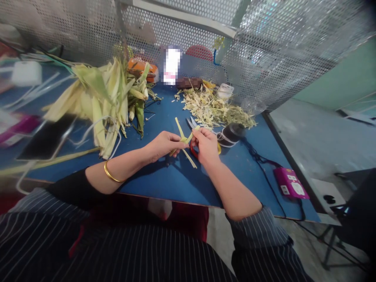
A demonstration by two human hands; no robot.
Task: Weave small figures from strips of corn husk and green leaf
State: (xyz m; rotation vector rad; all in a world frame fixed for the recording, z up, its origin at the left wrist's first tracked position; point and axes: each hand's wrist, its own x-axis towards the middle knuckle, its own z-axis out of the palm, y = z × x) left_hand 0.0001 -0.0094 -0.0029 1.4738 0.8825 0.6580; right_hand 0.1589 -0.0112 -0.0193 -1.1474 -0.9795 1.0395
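Above the blue table [188, 186], several pale green husk strips [184, 140] cross one another between my hands. My left hand [166, 145], with a gold bangle on its wrist, pinches the strips where they cross. The fingers of my right hand [207, 145] are closed on the end of one strip, to the right of the crossing. Partly hidden behind my right hand lie scissors [192, 123] with red and yellow handles, their blades pointing away. A black spool of thread [232, 134] lies to the right of that hand.
Corn husks [102, 94] are heaped at the left, beside a dark phone [47, 137] and a white cable. Cut husk scraps [211, 103] cover the back right. A magenta power strip [290, 183] sits near the right edge. Perforated metal panels [182, 31] stand behind.
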